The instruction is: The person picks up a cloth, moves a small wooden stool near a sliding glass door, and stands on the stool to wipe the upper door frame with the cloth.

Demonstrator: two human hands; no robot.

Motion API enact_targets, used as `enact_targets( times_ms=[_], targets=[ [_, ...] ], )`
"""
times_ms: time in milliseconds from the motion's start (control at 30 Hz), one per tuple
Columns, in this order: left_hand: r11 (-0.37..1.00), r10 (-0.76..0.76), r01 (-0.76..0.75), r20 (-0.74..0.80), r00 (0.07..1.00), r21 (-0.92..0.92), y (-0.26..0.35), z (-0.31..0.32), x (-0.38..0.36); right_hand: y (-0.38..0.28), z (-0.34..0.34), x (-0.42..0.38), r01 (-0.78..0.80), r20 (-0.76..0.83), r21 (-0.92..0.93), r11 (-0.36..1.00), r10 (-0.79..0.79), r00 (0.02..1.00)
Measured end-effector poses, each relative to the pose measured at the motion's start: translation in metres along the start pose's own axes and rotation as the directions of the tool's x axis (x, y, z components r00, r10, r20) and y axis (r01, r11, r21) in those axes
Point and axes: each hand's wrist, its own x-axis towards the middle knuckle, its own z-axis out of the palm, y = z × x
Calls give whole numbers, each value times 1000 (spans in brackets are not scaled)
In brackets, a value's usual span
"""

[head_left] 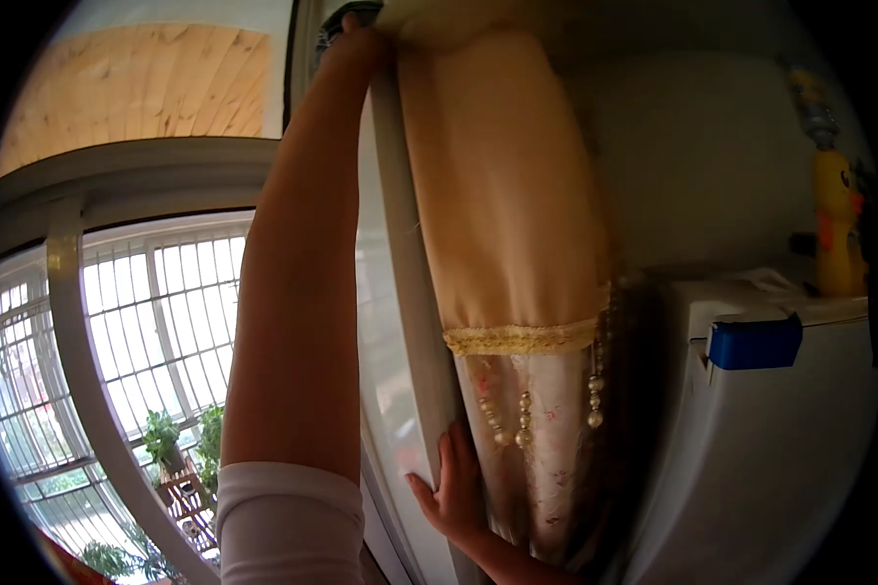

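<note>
My left hand (359, 49) is raised high at the top of the view, at the end of a bare forearm with a white sleeve. Its fingers close on a small dark thing (354, 14), too dim and cut off to name, against the upper part of a white door frame (421, 322). Lower down, my right hand (450, 495) lies with fingers apart on that frame's edge. Just right of the frame hangs a golden curtain (507, 195) with a braided trim, strings of beads (525, 419) and a pale flowered cloth (553, 487) below.
On the right stands a white fridge-like cabinet (751, 439) with a blue piece (756, 343) on its top corner. A yellow toy-like bottle (834, 224) stands on it. Barred windows (166, 322) and potted plants (162, 435) show through the opening at left.
</note>
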Motion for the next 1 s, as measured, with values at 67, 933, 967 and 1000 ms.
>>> enact_targets(
  times_ms=[67,933,967,1000],
  targets=[
    [984,-116,102,-90,989,-148,12,-6,-8,3,0,0,8,-4,-8,1000,-8,1000],
    [966,237,-250,-166,957,-63,30,-32,-267,3,5,-1,47,-96,59,997,-42,994],
    [968,231,-243,-158,960,-62,26,-30,-260,2,6,-1,47,-111,47,998,-42,993],
    [969,223,-237,-172,960,-65,22,-26,-248,1,6,-1,42,-103,49,998,-37,994]
  ],
)
